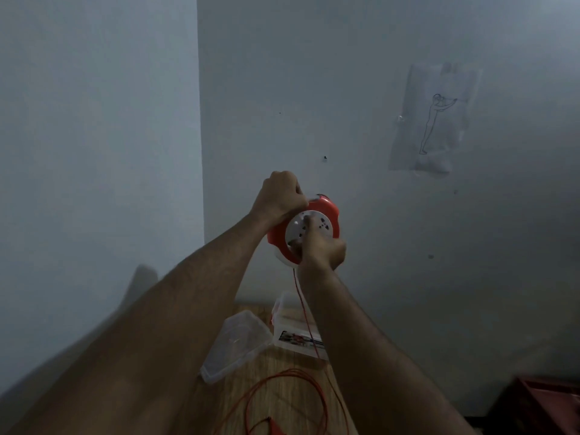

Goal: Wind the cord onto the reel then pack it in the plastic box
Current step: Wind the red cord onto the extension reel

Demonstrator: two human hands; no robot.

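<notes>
I hold a round red reel [326, 211] with a white socket face up in front of the wall. My left hand [281, 196] grips its upper left rim. My right hand [323, 249] is closed on the white face at its lower right, fingers on the centre. A thin red cord [303, 304] hangs from the reel's bottom down to the wooden table [282, 400], where it lies in loose loops [292, 394]. The clear plastic box [295, 328] stands on the table below the reel, and its clear lid [237, 343] lies beside it on the left.
A pale wall corner runs vertically behind the reel. A sheet with a line drawing [434, 120] hangs on the wall at the right. A dark red crate [546, 403] sits at the bottom right. A red plug end [273, 426] lies near the table's front edge.
</notes>
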